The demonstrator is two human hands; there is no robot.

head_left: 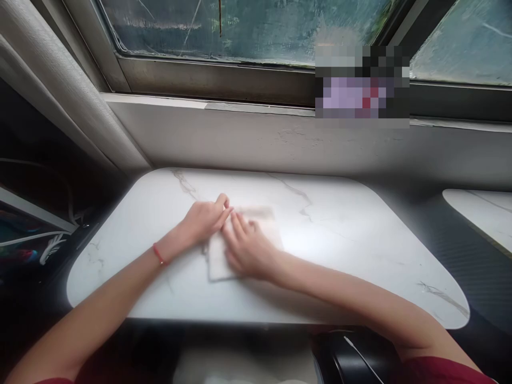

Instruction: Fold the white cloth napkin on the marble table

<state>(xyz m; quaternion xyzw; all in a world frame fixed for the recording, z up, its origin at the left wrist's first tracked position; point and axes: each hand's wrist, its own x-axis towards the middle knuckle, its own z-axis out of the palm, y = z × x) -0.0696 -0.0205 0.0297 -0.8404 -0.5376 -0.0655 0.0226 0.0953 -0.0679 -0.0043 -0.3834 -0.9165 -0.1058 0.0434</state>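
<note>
A thin, pale square piece (219, 265), paper or cloth by its look, lies on the white table, blurred. My right hand (248, 248) rests flat over its middle, fingers stretched toward its upper left and hiding much of it. At the upper left corner of the piece is my left hand (202, 220), with curled fingers and the thumb and forefinger pressed together. Its fingertips meet those of the right hand. Whatever sits between them is hidden. A thin red bracelet (159, 255) circles my left wrist.
The white marbled table (340, 224) has rounded corners and stands against the wall below a window (240, 32). Cables (52, 246) hang at the left. A second marbled tabletop (484, 208) is at the right. Something black and shiny (340, 357) is below the front edge.
</note>
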